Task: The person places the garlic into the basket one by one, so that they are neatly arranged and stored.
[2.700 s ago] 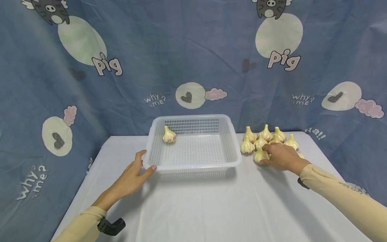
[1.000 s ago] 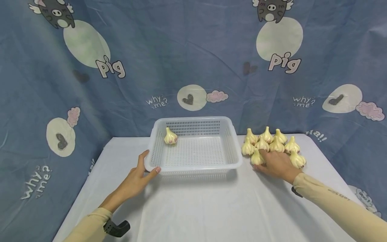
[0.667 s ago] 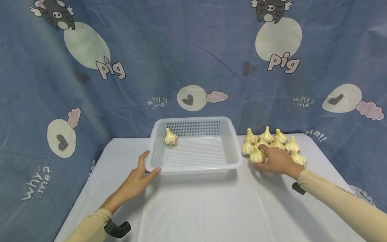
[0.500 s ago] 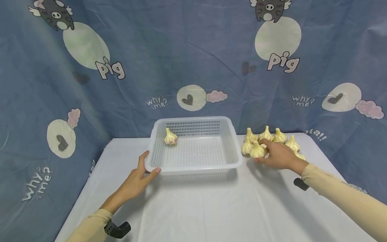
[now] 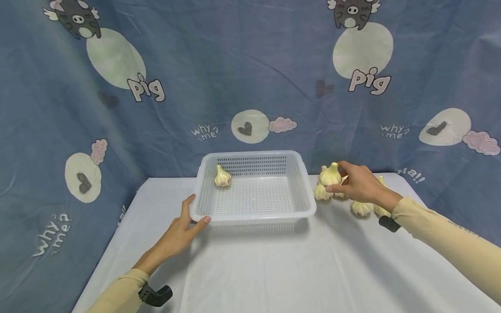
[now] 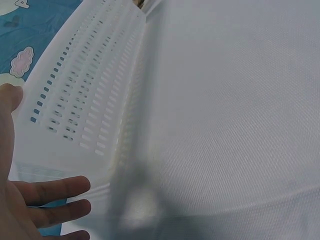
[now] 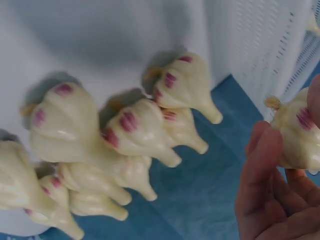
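Left hand (image 5: 176, 234): fingers spread apart, touching the basket (image 5: 254, 217) at its near left corner.
Right hand (image 5: 364, 184): thumb and fingers pinch one garlic (image 5: 330, 176).
Garlic place: right of basket, near other garlics (image 7: 65, 125).

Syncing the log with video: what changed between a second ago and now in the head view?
The right hand has lifted a garlic bulb from the front of the cluster; it's now pinched and raised off the table. Unchanged: left hand at the basket's near left corner, one bulb inside.
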### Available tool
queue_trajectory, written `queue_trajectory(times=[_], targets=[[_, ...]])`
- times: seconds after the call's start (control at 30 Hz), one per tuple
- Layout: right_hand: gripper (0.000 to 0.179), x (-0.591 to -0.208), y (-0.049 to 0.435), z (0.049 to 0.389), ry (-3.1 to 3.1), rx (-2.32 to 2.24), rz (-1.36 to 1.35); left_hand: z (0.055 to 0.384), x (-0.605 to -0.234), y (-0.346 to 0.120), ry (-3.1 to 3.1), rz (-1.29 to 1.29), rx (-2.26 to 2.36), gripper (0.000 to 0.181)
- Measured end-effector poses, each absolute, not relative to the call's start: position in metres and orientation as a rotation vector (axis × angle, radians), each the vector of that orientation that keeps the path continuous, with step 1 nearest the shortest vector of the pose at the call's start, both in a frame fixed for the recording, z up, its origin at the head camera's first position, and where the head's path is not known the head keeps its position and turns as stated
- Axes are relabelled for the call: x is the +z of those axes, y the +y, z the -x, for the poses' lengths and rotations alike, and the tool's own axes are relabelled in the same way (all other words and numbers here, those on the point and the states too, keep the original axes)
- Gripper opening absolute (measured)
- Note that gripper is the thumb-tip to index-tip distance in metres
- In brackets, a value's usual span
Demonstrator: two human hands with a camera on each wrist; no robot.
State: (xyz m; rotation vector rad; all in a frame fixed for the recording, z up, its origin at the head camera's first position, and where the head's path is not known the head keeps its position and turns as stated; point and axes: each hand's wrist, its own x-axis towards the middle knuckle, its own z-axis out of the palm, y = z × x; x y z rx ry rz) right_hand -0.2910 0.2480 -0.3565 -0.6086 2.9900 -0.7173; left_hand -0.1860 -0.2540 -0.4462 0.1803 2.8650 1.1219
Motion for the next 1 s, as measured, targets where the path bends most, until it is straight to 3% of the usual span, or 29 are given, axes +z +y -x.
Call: queue_trajectory(times=[1.0], targets=[[0.073, -0.362, 0.143, 0.34, 2.8, -0.789, 0.737, 0.186, -0.454, -0.258, 2.879, -0.108, 1.186, 0.089]])
